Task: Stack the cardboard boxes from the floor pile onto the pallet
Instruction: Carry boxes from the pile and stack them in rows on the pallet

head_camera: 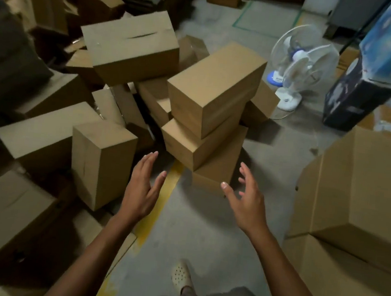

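A jumbled pile of plain brown cardboard boxes covers the concrete floor ahead and to my left. In its middle a small leaning stack rises: a top box (214,87) lies on a middle box (190,145), which rests on a lower box (213,174). An upright box (101,162) stands left of the stack. My left hand (140,188) and my right hand (246,201) reach forward side by side just short of the stack's base, fingers straight and spread, both empty. No pallet is in view.
A large open carton (363,189) stands at the right. Two white floor fans (297,69) sit behind the stack. A dark and blue printed carton (376,70) leans at the upper right. A yellow floor line (159,206) runs under my hands. My foot (181,276) is below.
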Motion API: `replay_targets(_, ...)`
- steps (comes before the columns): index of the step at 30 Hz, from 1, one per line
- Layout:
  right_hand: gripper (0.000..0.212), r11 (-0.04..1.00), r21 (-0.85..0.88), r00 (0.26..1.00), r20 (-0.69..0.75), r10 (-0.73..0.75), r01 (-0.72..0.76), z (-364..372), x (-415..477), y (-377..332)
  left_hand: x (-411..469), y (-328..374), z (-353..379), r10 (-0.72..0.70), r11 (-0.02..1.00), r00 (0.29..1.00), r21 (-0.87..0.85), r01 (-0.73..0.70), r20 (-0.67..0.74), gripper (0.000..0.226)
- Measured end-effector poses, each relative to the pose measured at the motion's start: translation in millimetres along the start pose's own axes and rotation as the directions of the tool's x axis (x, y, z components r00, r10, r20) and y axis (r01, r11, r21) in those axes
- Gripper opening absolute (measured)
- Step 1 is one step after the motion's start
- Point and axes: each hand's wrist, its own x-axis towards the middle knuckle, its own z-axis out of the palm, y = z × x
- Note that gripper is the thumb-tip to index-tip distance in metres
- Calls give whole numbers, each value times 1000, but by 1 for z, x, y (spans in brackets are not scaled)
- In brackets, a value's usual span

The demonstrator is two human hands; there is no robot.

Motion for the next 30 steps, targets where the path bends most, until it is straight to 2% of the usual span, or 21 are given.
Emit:
replay_targets(4,94,999,32,999,-38,-9,10,14,68,-28,80,-7,-14,58,998,998,-6,-58,-9,73)
replay_targets(9,78,998,53,999,-31,-18,19,31,157,-44,181,-17,-9,75,997,997,2,-75,-6,71)
replay_targets(14,75,1000,9,999,-32,-8,9,45,249,-50,273,-22,5,33,999,999,-7,-34,-7,63)
replay_targets(18,74,997,47,997,-40,67,-66,53,312,-58,344,-24,9,-8,999,1000,-38,9,8,69)
replay_targets(22,74,986,32,986,-3,165,-164,66,369,-64,411,-30,11,-43,996,999,-75,45,19,56)
replay_targets(26,73,966,-12,966,-13,258,-259,90,418,-62,479,-54,17,-92,986,992,-132,104,91,64)
replay_targets(30,68,935,-72,938,-58,343,-346,123,461,-62,550,-91,36,-191,953,962,-198,229,195,61)
